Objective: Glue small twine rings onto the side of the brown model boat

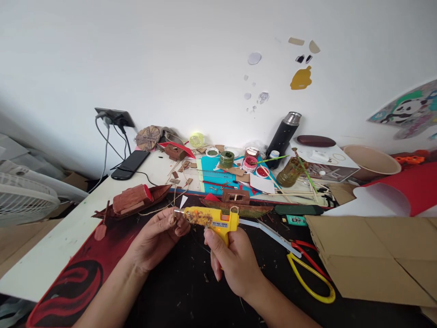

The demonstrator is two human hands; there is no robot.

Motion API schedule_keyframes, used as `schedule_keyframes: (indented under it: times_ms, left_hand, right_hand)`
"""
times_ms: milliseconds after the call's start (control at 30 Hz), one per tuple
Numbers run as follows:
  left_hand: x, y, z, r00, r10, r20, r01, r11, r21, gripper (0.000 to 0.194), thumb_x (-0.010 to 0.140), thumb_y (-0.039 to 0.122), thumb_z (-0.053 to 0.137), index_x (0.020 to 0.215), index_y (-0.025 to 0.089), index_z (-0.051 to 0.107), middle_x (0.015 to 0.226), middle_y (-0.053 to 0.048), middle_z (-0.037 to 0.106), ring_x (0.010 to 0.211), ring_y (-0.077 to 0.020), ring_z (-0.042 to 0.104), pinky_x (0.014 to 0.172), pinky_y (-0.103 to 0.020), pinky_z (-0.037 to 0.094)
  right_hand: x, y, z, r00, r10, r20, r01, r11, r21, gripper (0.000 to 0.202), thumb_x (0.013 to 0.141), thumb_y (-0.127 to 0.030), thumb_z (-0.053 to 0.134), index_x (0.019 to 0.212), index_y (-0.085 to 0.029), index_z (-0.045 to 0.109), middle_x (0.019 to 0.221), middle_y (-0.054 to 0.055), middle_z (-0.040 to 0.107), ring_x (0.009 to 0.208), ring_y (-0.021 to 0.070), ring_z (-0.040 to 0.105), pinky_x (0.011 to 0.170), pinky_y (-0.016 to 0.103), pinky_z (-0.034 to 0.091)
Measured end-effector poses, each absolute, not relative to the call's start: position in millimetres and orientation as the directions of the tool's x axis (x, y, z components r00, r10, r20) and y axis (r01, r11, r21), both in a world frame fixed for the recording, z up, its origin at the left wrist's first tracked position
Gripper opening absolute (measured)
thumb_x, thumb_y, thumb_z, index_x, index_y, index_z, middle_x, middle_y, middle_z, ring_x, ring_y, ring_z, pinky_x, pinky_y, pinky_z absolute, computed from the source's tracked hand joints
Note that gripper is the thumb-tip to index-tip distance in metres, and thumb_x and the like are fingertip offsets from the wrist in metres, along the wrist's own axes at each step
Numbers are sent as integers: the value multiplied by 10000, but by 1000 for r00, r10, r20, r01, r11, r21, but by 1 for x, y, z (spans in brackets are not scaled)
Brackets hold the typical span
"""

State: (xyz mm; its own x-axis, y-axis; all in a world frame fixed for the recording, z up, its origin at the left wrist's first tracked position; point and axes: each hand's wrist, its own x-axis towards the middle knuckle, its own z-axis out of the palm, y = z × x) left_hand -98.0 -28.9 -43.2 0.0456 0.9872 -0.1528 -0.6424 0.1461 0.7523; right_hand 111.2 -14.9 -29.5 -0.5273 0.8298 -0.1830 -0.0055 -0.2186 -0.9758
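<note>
My right hand (235,264) is wrapped round the handle of a yellow glue gun (201,216), its body stained with brown residue. The gun's metal nozzle points left, at the fingertips of my left hand (157,239). Those fingers are curled and pinched together; whatever lies between them is too small to make out. A small white paper triangle (183,201) shows just above the nozzle; whether my fingers touch it I cannot tell. Behind the gun sits a brown and green model boat (235,200). To the left stands another brown model boat (136,200) with a rounded cabin and an oar (101,230).
Yellow and red handled scissors (312,278) and a cardboard sheet (375,255) lie at right. Paint jars (226,159), a glass jar with brushes (290,173) and a black thermos (283,134) stand behind. A phone (130,165) and a fan (25,191) are at left.
</note>
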Motion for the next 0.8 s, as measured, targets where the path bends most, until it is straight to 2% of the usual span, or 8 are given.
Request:
schedule_keyframes:
  times_ms: [167,300,400,533,800]
  left_hand:
    - [-97,-27,-42,61,988,-143,-631,149,761,364,759,335,1018,679,137,723,675,-8,579,635,-123,507,626,-263,472]
    - [-100,-25,-37,-88,989,-121,-761,12,648,316,719,284,1043,763,162,755,735,17,607,625,-97,525,606,-228,508]
    - [-102,-24,-34,-124,982,-144,-810,-16,586,336,679,228,1061,764,168,742,756,23,619,641,-88,559,593,-194,527]
    - [-102,-24,-34,-99,983,-155,-811,11,586,341,680,218,1059,743,165,728,758,16,625,657,-95,579,584,-182,550]
    - [-101,-26,-39,-53,981,-185,-769,78,635,321,686,260,1061,767,156,769,775,10,641,627,-84,566,606,-189,560]
  right_hand:
    - [112,-12,-29,-488,849,-203,-32,-250,-968,759,866,-975,596,781,-221,575,420,-82,434,337,94,435,376,204,280]
    - [114,-14,-30,-526,832,-178,-47,-238,-970,747,879,-960,606,792,-219,578,425,-85,435,339,94,436,378,202,294]
    - [114,-17,-31,-566,814,-129,-44,-186,-982,709,932,-910,604,766,-222,561,432,-78,446,347,87,429,384,196,320]
    - [114,-19,-32,-579,809,-102,-38,-152,-988,676,984,-853,593,730,-229,541,446,-70,456,353,85,430,383,194,326]
    - [112,-20,-31,-577,809,-108,-32,-155,-987,677,970,-870,585,736,-236,536,458,-80,433,350,86,431,369,193,311]
